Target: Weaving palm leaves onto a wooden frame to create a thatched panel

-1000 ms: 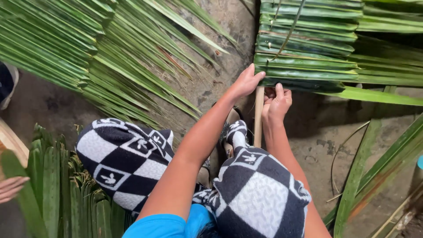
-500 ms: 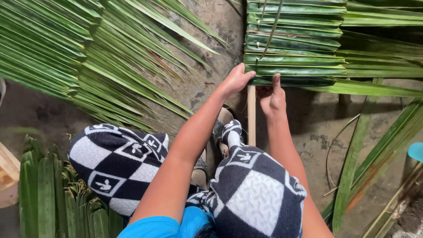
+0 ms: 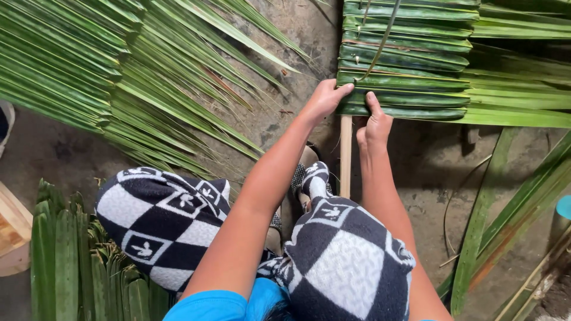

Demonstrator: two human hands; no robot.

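Head view: person seated on the floor, knees up in black-and-white checked shorts, both arms reaching forward to a panel of folded green palm leaves stacked in overlapping rows along a pale stick. The stick runs from between the knees up under the panel's near edge. Left hand sits on the panel's lower left corner, fingers curled over the edge, grip closed on the bottom leaf. Right hand is just beside it at the stick, thumb pressed up onto the bottom leaf's fold, fingers wrapped underneath; what they pinch below is hidden, so grip looks closed on leaf and stick together, can't confirm. A thin strip lies across the upper rows and curves down toward the left hand. Loose fronds fan out at left, a cut leaf stack lies by the left knee, long leaves at right. Risks, as I judge them: bottom leaf only held by thumb pressure, so easing off either hand could let the fold spring open or slide along the stick; uneven pull could skew the row against those above; stick could roll under the right hand; leaf edges could split at the crease.
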